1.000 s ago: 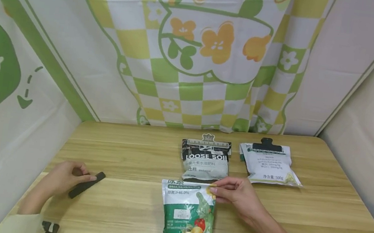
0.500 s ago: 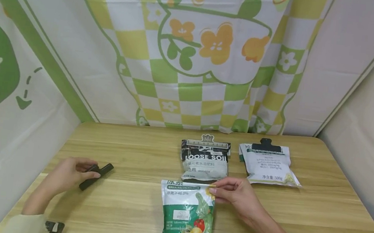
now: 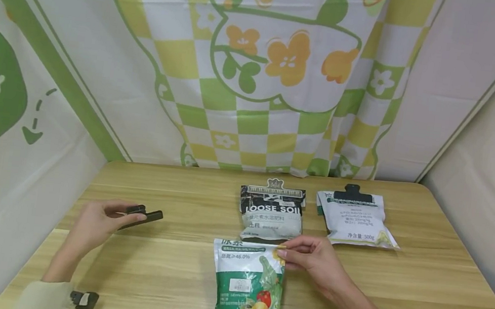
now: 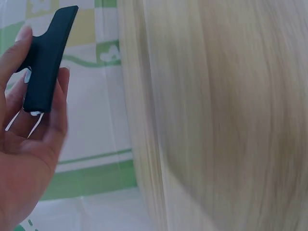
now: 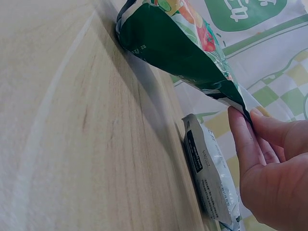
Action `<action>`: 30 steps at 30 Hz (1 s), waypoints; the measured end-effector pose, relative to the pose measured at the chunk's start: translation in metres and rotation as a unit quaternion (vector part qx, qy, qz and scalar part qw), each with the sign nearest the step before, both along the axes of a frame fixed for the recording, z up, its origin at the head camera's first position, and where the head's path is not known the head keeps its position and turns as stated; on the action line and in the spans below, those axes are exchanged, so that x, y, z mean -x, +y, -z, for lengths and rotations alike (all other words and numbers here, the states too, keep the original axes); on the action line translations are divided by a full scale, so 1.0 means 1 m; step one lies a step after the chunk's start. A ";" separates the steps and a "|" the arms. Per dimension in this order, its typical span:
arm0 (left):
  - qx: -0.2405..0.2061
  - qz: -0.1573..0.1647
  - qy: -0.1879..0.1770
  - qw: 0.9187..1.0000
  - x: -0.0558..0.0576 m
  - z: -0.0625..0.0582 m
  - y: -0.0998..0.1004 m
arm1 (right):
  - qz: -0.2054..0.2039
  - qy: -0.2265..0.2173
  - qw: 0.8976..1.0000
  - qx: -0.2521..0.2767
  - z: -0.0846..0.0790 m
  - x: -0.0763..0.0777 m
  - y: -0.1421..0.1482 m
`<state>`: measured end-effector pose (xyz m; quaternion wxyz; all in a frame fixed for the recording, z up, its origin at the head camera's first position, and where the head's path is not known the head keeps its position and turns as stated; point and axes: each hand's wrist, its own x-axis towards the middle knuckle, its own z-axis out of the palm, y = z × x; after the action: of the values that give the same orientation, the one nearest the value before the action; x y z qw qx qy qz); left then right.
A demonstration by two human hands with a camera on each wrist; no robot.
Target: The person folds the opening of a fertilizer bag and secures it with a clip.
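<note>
A black wide-jawed bag clip (image 4: 50,62) is pinched between thumb and fingers of my left hand (image 3: 95,224), raised over the left part of the table. In the left wrist view this hand (image 4: 29,159) grips the clip by its handles. My right hand (image 3: 315,261) pinches the upper right corner of a green and white pouch (image 3: 248,287) printed with fruit and vegetables. That pouch (image 5: 178,48) stands upright on the table in the right wrist view, its corner between the thumb and fingers of the right hand (image 5: 274,168).
Behind the pouch lies a black and grey "LOOSE SOIL" bag (image 3: 272,218) with a patterned clip (image 3: 276,187) on top. To its right is a white bag (image 3: 356,220) with a black clip (image 3: 352,193). A small black camera mount (image 3: 85,301) sits by the left sleeve.
My left hand has lifted the black bag clip, moving right and farther from me, and the clip has turned in the fingers. The right hand and the pouch have stayed in place.
</note>
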<state>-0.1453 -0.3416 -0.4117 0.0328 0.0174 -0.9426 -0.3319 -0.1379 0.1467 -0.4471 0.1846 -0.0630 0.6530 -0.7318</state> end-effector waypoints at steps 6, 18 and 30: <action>-0.013 0.025 -0.001 1.000 0.003 -0.006 0.018 | 0.000 -0.003 1.000 -0.002 0.000 0.000 0.000; -0.085 0.051 -0.025 0.995 0.003 -0.027 0.056 | 0.000 -0.001 1.000 0.001 -0.001 -0.001 0.000; -0.108 0.110 -0.022 0.988 0.007 -0.043 0.087 | 0.003 -0.002 1.000 0.003 -0.001 -0.001 0.000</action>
<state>-0.1525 -0.2548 -0.3687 -0.0263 -0.0757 -0.8978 -0.4331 -0.1369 0.1467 -0.4460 0.1833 -0.0596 0.6506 -0.7345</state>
